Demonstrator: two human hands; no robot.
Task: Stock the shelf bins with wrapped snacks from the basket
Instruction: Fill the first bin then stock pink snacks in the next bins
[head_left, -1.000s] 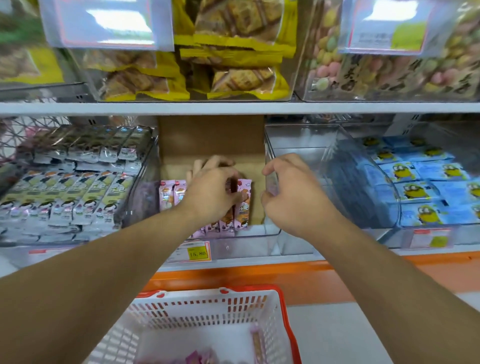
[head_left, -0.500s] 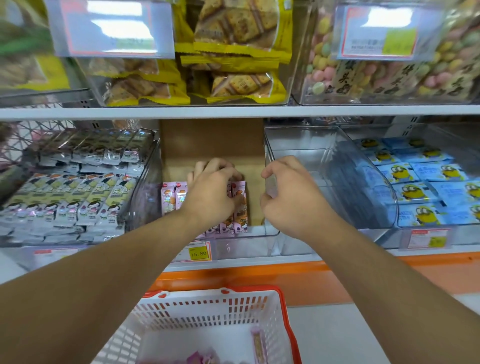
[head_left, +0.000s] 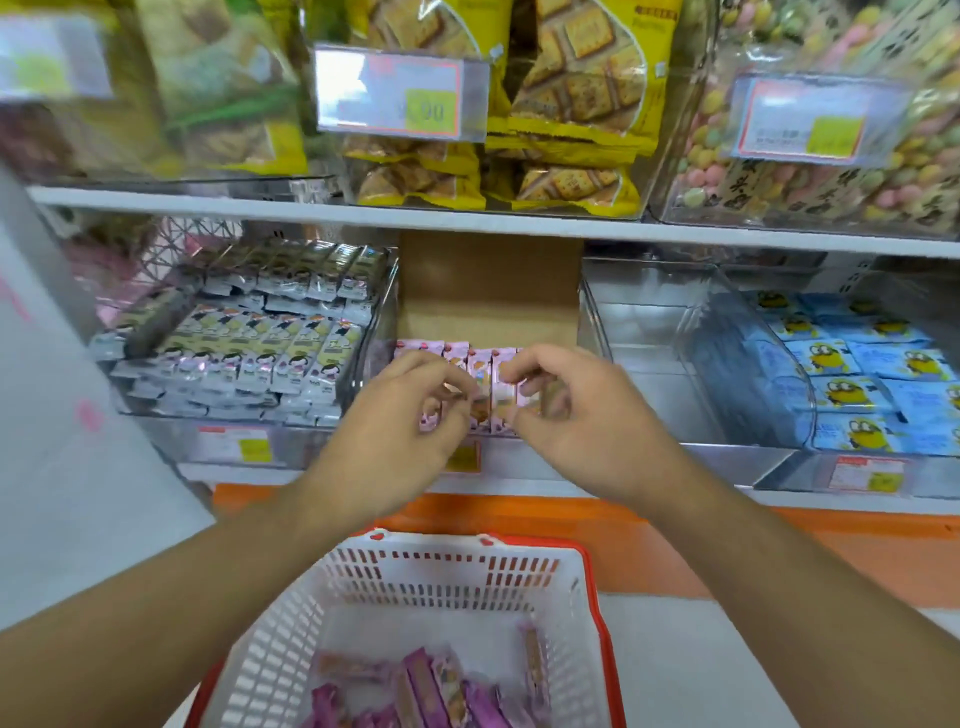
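The pink snack wrappers (head_left: 480, 387) are glossy foil-like film. Their bin (head_left: 592, 332) is clear, shiny plastic, backed by matt brown cardboard (head_left: 488, 291). The basket (head_left: 447, 577) is white perforated plastic with a red rim. The shelf (head_left: 363, 210) edge looks smooth, painted white.

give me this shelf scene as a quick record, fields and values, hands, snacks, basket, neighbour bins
left hand: fingers curled at the pink snacks, grip blurred
right hand: fingers curled at the same row, grip blurred
pink snacks: upright row at the middle bin's front
basket: white, red rim, below the hands, purple packs inside
left bin: grey packets
right bin: blue packets
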